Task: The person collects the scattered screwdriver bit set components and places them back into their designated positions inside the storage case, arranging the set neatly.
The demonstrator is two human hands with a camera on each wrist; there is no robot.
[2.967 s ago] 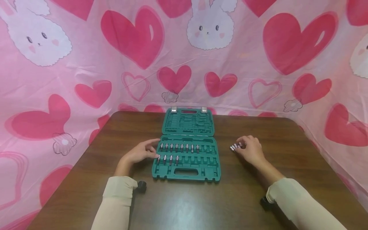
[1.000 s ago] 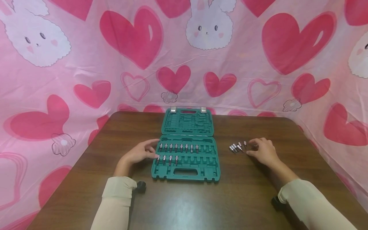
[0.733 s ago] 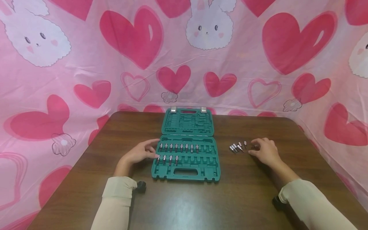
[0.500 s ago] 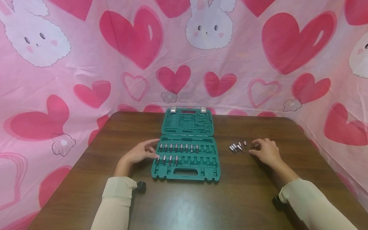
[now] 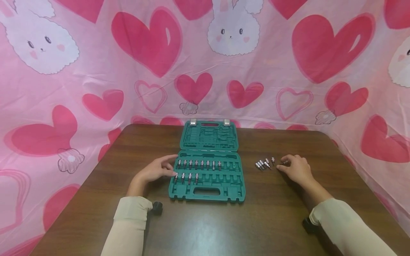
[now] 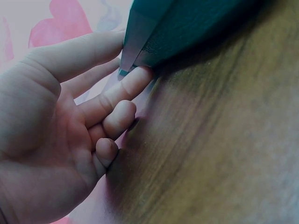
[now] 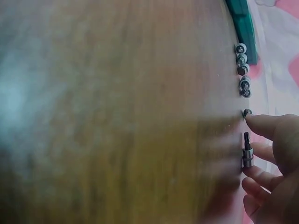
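Observation:
A green socket case [image 5: 184, 193] lies unfolded on the table, its lid towards the back. Bit sockets [image 5: 196, 163] fill most of its upper row and the left part of the lower one. My left hand [image 5: 156, 169] touches the case's left side with thumb and fingertips; the left wrist view shows these fingers [image 6: 135, 81] fairly straight against the green wall. To the right, my right hand [image 5: 298, 169] rests low around a loose bit socket [image 7: 248, 157]. Its fingers touch the chrome end, while the thumb stays apart from it. Another bit socket [image 5: 273, 160] is just left of this hand.
A small cluster of bit sockets [image 5: 261, 164] lies between the case and my right hand. The brown wooden table [image 5: 205, 231] reaches back to a pink curtain [image 5: 269, 71] printed with hearts and rabbits.
My right hand was over the loose cluster three seconds ago and has moved right, uncovering it. In the last half second its thumb has shifted only slightly. My left hand stays put.

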